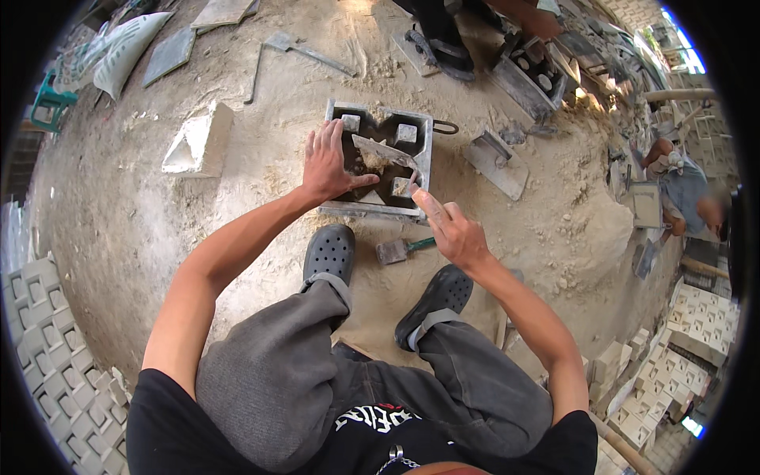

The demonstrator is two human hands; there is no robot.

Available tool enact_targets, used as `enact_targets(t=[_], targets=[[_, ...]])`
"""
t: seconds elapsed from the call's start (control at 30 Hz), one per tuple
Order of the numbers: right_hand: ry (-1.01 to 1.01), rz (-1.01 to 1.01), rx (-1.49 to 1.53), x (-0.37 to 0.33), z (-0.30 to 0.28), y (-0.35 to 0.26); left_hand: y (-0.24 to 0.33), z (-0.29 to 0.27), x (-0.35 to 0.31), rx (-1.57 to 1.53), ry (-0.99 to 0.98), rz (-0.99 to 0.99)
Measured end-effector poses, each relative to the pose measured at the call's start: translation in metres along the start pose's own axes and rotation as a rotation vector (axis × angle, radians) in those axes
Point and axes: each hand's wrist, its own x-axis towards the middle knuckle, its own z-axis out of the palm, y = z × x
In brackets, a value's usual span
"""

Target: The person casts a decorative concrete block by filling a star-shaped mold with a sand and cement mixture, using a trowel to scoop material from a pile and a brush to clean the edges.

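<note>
1. Metal mould (422,150) lies on the sandy ground, just ahead of both feet.
2. Left hand (328,165) rests open, flat on the mould's left edge.
3. Right hand (453,228) grips a trowel (384,150) over the mould cavity.
4. Pale sack (127,51) lies far left.

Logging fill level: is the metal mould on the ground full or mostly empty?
Mostly empty: the metal mould shows dark open cavities, with only a little mortar under the trowel.

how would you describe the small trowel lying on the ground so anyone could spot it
Start at the square metal mould on the sandy ground, under both hands. Just below it, between the two black clogs, lies the small trowel. Its green handle and grey cement-caked blade set it apart from the longer trowel held over the mould.
</note>
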Motion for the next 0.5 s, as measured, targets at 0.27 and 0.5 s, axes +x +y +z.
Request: enact_targets(t=[0.27, 0.5], targets=[[0.092, 0.001, 0.035, 0.007, -0.002, -0.008, -0.001, 0.001, 0.0, 0.02, 0.014, 0.01], [0.102, -0.013, 0.005, 0.007, -0.007, -0.008, -0.002, 0.002, -0.007, 0.043, -0.015, -0.01]])
